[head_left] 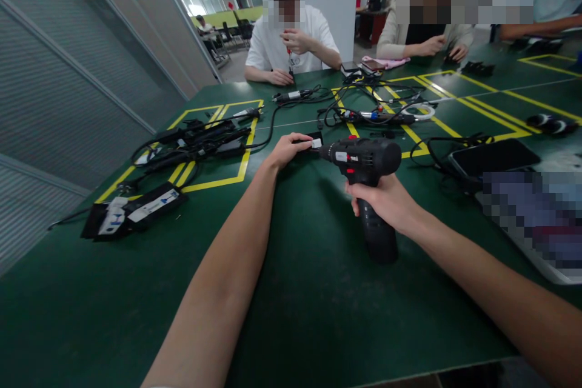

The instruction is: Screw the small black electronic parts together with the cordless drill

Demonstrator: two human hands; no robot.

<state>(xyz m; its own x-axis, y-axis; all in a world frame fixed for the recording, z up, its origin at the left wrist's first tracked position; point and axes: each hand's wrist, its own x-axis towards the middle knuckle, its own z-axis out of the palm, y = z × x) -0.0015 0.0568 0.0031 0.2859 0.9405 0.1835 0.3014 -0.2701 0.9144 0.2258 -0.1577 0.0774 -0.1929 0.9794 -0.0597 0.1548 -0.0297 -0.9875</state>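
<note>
My right hand is wrapped round the grip of a black cordless drill with red switches. The drill lies level above the table, its chuck pointing left. At the chuck's tip is a small black piece with a white label, and my left hand grips it from the left with closed fingers. The drill's body partly hides this piece, so its kind and whether the bit touches it cannot be told.
On the green table, black cable bundles lie at left near labelled black pouches. A cabled electric screwdriver lies beyond the drill. A phone and a blurred-out screen are at right. Several people sit across, one in a white shirt.
</note>
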